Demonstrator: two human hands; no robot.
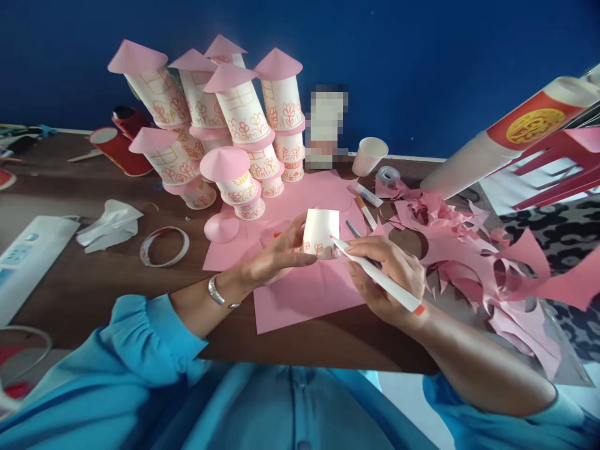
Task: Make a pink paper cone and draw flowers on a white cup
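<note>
My left hand point(287, 249) grips a white paper cup point(322, 226) from its left side, above the pink paper point(304, 300). Orange-red flower outlines run along the cup's lower part. In my right hand point(387, 275) is a white marker pen point(389, 282) with a red end, its tip at the cup's right side. Behind the hands stand several stacked paper-cup towers point(244, 115) with pink cone roofs and drawn flowers and windows. A loose pink paper cone point(221, 227) lies left of my left hand.
Pink paper scraps point(487, 269) spread over the right side. A tape roll point(164, 245), a crumpled tissue point(110, 225) and a power strip point(32, 262) lie left. Behind are a white cup point(370, 156), a glue stick point(369, 194) and a clear tape roll point(389, 176).
</note>
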